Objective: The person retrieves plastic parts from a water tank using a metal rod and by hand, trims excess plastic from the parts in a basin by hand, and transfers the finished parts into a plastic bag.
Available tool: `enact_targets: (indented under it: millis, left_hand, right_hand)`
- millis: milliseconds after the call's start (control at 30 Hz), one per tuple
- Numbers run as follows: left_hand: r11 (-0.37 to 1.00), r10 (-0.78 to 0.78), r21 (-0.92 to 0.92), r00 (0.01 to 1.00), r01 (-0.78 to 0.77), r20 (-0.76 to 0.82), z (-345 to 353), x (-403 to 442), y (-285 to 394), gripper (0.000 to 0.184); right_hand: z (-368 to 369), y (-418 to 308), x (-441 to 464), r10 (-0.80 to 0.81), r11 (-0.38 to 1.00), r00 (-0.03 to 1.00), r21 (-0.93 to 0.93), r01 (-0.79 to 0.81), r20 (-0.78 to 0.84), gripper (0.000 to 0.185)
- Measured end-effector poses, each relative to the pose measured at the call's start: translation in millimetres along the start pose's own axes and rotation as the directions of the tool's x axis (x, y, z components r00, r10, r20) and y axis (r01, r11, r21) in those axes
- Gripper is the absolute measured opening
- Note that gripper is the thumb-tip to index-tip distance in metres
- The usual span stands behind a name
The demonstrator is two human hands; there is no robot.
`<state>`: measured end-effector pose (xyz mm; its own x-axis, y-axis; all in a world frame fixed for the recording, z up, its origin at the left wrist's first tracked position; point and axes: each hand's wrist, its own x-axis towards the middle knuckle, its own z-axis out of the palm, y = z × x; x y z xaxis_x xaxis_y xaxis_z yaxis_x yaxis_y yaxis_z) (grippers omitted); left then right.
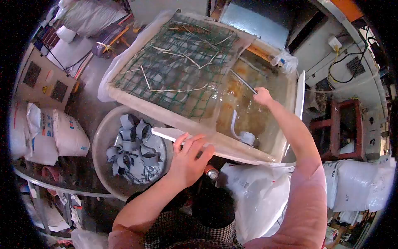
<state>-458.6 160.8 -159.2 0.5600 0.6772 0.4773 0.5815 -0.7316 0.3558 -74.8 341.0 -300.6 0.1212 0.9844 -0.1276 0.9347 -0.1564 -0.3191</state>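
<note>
A large pale tub (166, 114) of water stands in front of me. My right hand (262, 96) is closed around a thin metal rod (245, 81) that slants over the water on the tub's right side. My left hand (192, 155) rests on the white near rim of the tub, fingers apart, with nothing visible in them. Green netting (182, 62) with pale strips on it covers the tub's left side. A white cup-like piece (247, 138) and a curved pale tube (234, 124) sit in the water near the front right corner.
A round basin (99, 141) with several grey curved plastic parts (143, 129) stands left of my left hand. A can (212, 173) is below that hand. White sacks (70, 135) stand at left, others (358, 184) at right. Cables (348, 54) hang on the machine at right.
</note>
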Motion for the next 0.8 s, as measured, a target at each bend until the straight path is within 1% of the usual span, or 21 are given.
enact_targets:
  millis: [33,100,133,167,200,233,267,333,367,433,467,500,533,567,633,700,800]
  left_hand:
    - [1.000,0.005,0.009,1.000,-0.005,0.003,0,1,-1,0.027]
    - [1.000,0.002,0.018,1.000,-0.002,0.003,0,2,0,0.027]
    - [1.000,0.008,0.012,1.000,-0.008,-0.020,0,3,2,0.022]
    - [1.000,0.014,0.008,0.999,-0.014,-0.044,0,4,3,0.017]
    - [1.000,0.011,0.007,0.999,-0.011,-0.049,1,4,4,0.017]
    - [0.999,0.040,0.010,0.998,-0.039,-0.041,0,4,5,0.016]
    - [0.998,0.068,0.012,0.997,-0.068,-0.034,0,3,6,0.014]
    - [0.998,0.070,0.013,0.997,-0.069,-0.035,-1,2,8,0.014]
    - [0.997,0.074,0.018,0.997,-0.074,-0.032,-1,2,9,0.014]
    - [0.997,0.072,0.015,0.997,-0.072,-0.038,-3,3,10,0.015]
    - [0.998,0.069,0.014,0.997,-0.068,-0.040,-3,3,10,0.015]
    - [0.998,0.070,0.012,0.997,-0.069,-0.044,-3,3,10,0.015]
    - [0.997,0.079,0.017,0.996,-0.079,-0.046,-3,3,10,0.016]
    - [0.996,0.089,0.023,0.995,-0.088,-0.047,-2,2,10,0.017]
    - [0.995,0.101,0.033,0.993,-0.099,-0.059,2,1,13,0.017]
    - [0.992,0.119,0.047,0.991,-0.116,-0.066,3,3,15,0.017]
    - [0.993,0.107,0.046,0.992,-0.104,-0.061,2,3,17,0.017]
  right_hand:
    - [-4,1,1,0.000,1.000,1.000,-0.004,0.000,-0.001,0.022]
    - [-10,1,3,-0.016,0.998,0.966,-0.052,0.030,0.257,0.031]
    - [-19,-5,-6,-0.018,0.998,0.966,-0.056,0.033,0.258,0.031]
    - [-28,-9,-22,0.095,0.990,0.942,0.067,-0.122,0.323,0.036]
    - [-40,-16,-42,0.193,0.943,0.897,0.176,-0.282,0.398,0.042]
    - [-45,-20,-56,0.275,0.857,0.833,0.269,-0.439,0.480,0.050]
    - [-43,-9,-60,0.277,0.858,0.833,0.267,-0.438,0.478,0.050]
    - [-48,14,-73,0.101,0.945,0.941,0.265,-0.193,0.324,0.039]
    - [-53,21,-83,0.106,0.945,0.941,0.263,-0.196,0.321,0.039]
    - [-76,15,-113,0.120,0.993,0.945,-0.015,-0.121,0.303,0.035]
    - [-75,25,-128,0.123,0.992,0.946,-0.019,-0.123,0.300,0.035]
    - [-72,39,-142,0.030,1.000,0.987,0.001,-0.030,0.155,0.035]
    - [-71,45,-149,-0.067,0.998,0.998,0.006,0.067,0.007,0.035]
    - [-69,50,-150,-0.068,0.998,0.998,0.003,0.068,0.005,0.035]
    - [-69,53,-153,0.083,0.996,0.995,0.034,-0.085,0.063,0.039]
    - [-61,49,-141,0.090,0.994,0.993,0.058,-0.094,0.072,0.039]
    - [-53,20,-113,0.101,0.988,0.991,0.108,-0.110,0.082,0.039]
